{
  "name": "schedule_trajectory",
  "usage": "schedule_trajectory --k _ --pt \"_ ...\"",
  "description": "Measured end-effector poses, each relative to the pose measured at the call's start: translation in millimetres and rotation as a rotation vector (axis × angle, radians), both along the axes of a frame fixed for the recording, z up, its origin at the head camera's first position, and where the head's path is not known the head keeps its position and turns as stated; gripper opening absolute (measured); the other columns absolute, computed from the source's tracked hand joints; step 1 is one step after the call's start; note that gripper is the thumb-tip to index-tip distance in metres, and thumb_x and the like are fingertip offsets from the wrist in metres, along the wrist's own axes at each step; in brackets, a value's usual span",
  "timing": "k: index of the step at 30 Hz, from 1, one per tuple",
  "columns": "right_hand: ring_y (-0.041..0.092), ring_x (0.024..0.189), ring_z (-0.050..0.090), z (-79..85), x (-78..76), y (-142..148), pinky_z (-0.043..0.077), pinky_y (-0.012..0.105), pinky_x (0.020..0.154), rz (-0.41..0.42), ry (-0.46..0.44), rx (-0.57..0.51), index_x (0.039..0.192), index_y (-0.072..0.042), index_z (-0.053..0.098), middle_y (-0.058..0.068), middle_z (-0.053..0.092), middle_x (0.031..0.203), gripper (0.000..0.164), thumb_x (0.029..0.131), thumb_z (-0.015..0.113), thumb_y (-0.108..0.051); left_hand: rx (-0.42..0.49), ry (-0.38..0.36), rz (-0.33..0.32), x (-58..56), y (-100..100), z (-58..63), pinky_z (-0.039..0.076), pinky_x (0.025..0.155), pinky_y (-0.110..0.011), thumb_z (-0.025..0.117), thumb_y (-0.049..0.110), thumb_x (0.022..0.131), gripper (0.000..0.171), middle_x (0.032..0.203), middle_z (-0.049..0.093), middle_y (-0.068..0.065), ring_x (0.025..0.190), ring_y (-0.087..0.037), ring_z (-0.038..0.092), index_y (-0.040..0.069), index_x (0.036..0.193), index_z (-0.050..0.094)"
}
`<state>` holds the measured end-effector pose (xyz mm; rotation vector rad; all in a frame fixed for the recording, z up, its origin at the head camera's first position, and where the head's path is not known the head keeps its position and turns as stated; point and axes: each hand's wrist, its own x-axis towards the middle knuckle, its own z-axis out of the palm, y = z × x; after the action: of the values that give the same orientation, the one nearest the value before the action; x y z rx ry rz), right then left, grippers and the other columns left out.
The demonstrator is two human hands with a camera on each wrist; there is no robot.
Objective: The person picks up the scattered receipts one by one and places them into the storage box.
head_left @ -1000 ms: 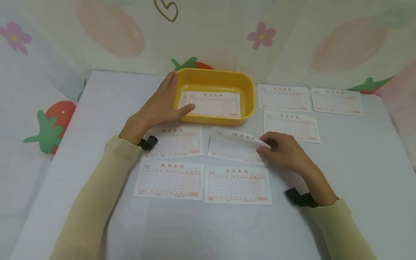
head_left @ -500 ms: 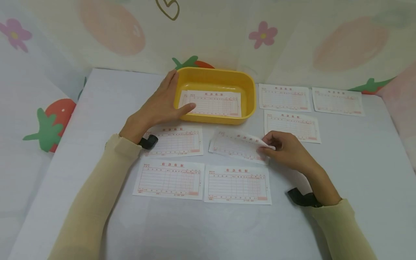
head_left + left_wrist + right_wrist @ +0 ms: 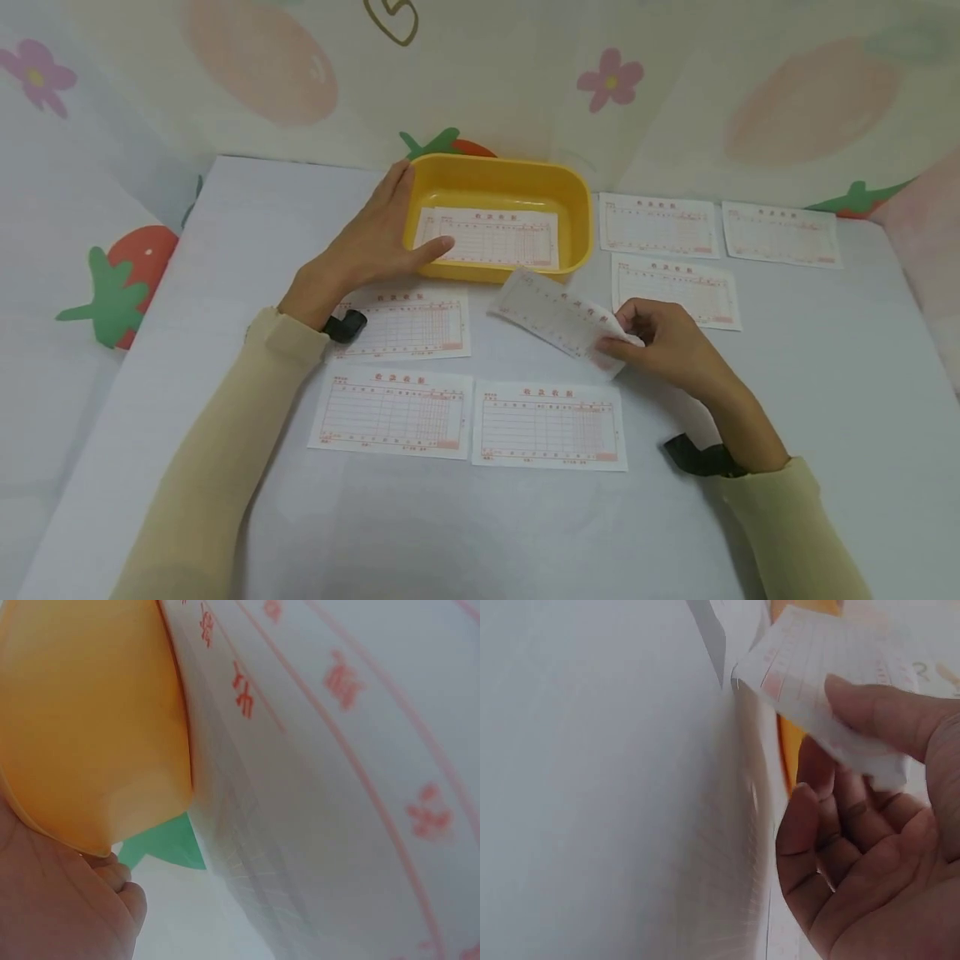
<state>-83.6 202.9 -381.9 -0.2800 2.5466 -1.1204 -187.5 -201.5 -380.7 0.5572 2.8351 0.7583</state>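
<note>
My left hand [image 3: 367, 237] grips the left end of a yellow plastic tub [image 3: 487, 173], thumb over its front rim. In the left wrist view, the fingers [image 3: 112, 877] bend round the edge of the tub [image 3: 90, 712]. White receipt slips [image 3: 498, 240] with red print lie inside it. My right hand [image 3: 663, 342] pinches the right end of another receipt slip [image 3: 555, 317], whose far end is raised close to the tub's front. In the right wrist view, the thumb [image 3: 870, 712] lies across this slip [image 3: 810, 656], with the other fingers beneath.
Three receipt slips lie in front: one [image 3: 405, 325] beside the left wrist, one [image 3: 390, 417] below it, and one [image 3: 549, 429] to the right. Three more, including a slip [image 3: 660, 227], lie right of the tub. A patterned cloth [image 3: 495, 67] hangs behind the white table [image 3: 480, 542].
The right hand has lifted its receipt slip from the table and turned it, so the left end now points up toward the tub. The left hand stays on the tub.
</note>
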Motion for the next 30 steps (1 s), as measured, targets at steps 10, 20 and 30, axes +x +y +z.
schedule_trajectory --k 10,20,30 --pt "0.012 0.074 0.066 2.1 2.6 3.0 0.048 0.022 0.059 -0.048 0.019 -0.068 0.126 -0.013 0.076 0.011 0.079 0.112 0.035 0.097 0.079 -0.031 0.008 -0.002 -0.006 -1.7 2.2 -1.7 0.02 0.135 -0.056 0.056 0.07 0.095 0.113 0.18 -0.006 -0.01 0.167 -0.034 0.01 0.013 0.171 -0.005" --pt "0.009 0.09 0.069 10.1 -1.4 6.7 0.054 0.016 0.071 -0.11 0.107 -0.064 0.129 -0.005 0.071 0.013 0.077 0.121 0.031 0.103 0.07 -0.024 -0.004 0.003 0.007 0.0 0.4 -0.9 0.02 0.135 -0.057 0.055 0.073 0.094 0.115 0.18 -0.008 -0.01 0.167 -0.034 0.009 0.012 0.171 -0.007" --pt "0.008 0.078 0.065 19.7 -11.0 6.7 0.057 0.015 0.067 -0.286 0.208 -0.121 0.121 -0.001 0.076 -0.014 0.073 0.094 0.032 0.101 0.073 -0.026 0.02 0.026 -0.005 0.7 -1.6 0.3 0.023 0.134 -0.055 0.057 0.071 0.095 0.112 0.18 -0.002 -0.01 0.165 -0.034 0.015 0.013 0.171 0.0"
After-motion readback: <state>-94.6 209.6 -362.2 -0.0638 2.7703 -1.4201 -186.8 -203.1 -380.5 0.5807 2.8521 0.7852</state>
